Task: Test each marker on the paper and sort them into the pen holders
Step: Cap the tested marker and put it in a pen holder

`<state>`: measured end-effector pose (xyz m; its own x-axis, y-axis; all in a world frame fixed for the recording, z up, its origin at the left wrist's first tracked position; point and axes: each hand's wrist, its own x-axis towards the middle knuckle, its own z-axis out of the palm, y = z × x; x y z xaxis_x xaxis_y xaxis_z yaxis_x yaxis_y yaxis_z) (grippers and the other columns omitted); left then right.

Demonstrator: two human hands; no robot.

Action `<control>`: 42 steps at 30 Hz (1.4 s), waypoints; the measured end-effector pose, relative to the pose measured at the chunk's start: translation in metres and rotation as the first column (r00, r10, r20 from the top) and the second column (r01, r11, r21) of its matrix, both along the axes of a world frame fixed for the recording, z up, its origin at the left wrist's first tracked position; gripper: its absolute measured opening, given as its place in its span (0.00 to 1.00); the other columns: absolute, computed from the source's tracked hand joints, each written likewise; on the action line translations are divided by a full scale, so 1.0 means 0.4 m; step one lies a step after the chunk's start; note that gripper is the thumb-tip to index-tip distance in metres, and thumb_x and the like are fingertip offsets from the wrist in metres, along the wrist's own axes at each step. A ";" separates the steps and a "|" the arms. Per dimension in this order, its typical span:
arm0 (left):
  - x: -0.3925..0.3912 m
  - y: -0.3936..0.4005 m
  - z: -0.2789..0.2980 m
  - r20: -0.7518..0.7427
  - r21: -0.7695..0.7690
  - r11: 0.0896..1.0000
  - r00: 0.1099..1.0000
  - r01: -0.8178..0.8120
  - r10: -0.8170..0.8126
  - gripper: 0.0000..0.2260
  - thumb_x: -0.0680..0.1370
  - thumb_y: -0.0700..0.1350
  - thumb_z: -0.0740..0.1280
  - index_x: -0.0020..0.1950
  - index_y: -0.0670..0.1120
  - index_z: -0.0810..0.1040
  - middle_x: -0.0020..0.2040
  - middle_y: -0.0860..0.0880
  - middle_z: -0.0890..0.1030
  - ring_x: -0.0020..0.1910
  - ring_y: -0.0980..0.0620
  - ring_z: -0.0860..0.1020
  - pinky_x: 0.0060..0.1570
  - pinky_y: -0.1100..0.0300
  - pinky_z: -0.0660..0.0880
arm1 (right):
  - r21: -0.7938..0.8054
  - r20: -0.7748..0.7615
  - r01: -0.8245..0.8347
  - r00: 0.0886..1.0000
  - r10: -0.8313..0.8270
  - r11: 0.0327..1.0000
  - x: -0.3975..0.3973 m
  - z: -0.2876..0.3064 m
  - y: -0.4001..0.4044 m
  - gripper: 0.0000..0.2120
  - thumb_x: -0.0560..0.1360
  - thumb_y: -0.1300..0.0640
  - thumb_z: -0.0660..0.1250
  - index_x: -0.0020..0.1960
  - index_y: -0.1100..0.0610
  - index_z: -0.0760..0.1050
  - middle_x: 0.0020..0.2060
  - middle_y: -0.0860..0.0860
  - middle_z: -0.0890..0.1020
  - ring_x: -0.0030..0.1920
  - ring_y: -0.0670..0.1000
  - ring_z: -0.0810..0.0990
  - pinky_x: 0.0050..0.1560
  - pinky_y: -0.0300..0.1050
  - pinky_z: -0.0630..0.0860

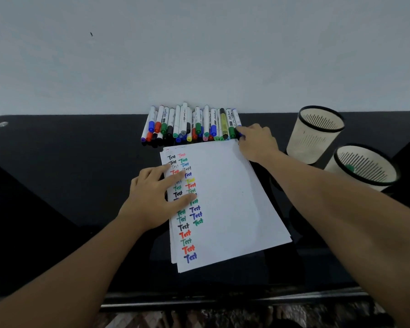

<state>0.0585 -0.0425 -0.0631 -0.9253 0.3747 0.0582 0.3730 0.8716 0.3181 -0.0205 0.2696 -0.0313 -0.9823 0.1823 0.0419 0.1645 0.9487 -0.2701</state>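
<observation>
Black glossy table [57, 185], white wall behind its far edge. Paper [230, 197] is a small stack of white sheets at table centre, skewed, with its long side running from the far edge toward the near edge. Left part of the top sheet carries two columns of "Test" in black, red, green, blue and one yellow.

Markers [189, 124] lie in a heaped row against the far edge, just beyond the paper's far end, caps pointing toward the person. White barrels mostly; caps blue, red, green, black, one yellow-bodied marker near the row's right end.

Left hand [154, 197] lies flat on the paper's left edge, fingers [175, 178] straight and slightly spread, covering part of the writing. Pressing the sheet, holding nothing.

Right hand [256, 143] is at the paper's far right corner, reaching the right end of the row. Its fingers curl down onto the blue-capped marker [236, 119] at that end; fingertips touch the cap area. Cannot tell if they pinch it or only touch, since the hand hides the contact.

Two cream pen holders with black rims sit toward the right edge, touching or nearly so: far holder [315, 136] and near holder [365, 166]. Something green shows inside the near one; too blurred to identify.
</observation>
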 end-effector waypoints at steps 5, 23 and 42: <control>0.000 0.003 0.000 -0.006 0.016 1.000 1.000 -0.002 0.002 0.40 0.68 0.81 0.49 0.76 0.66 0.65 0.79 0.56 0.61 0.76 0.52 0.55 0.74 0.44 0.53 | 0.051 -0.133 0.026 0.991 -0.019 0.998 0.019 -0.022 0.003 0.18 0.83 0.49 0.59 0.71 0.50 0.74 0.60 0.56 0.77 0.61 0.60 0.73 0.54 0.53 0.71; 0.002 0.002 0.002 -0.008 0.006 1.000 1.000 -0.005 0.005 0.41 0.68 0.81 0.49 0.77 0.65 0.65 0.79 0.56 0.61 0.76 0.52 0.54 0.74 0.44 0.54 | -0.455 -0.552 -0.005 0.786 -0.278 0.891 0.123 0.000 -0.025 0.11 0.79 0.58 0.70 0.62 0.55 0.79 0.58 0.51 0.74 0.52 0.50 0.78 0.56 0.46 0.79; 0.022 -0.001 -0.002 -0.205 0.176 0.983 0.979 0.051 -0.014 0.35 0.76 0.71 0.63 0.78 0.54 0.68 0.71 0.53 0.72 0.71 0.52 0.66 0.69 0.51 0.66 | -0.061 -0.018 -0.499 0.867 0.499 0.865 0.268 0.049 -0.198 0.14 0.87 0.49 0.52 0.71 0.50 0.66 0.51 0.53 0.78 0.47 0.53 0.77 0.49 0.55 0.76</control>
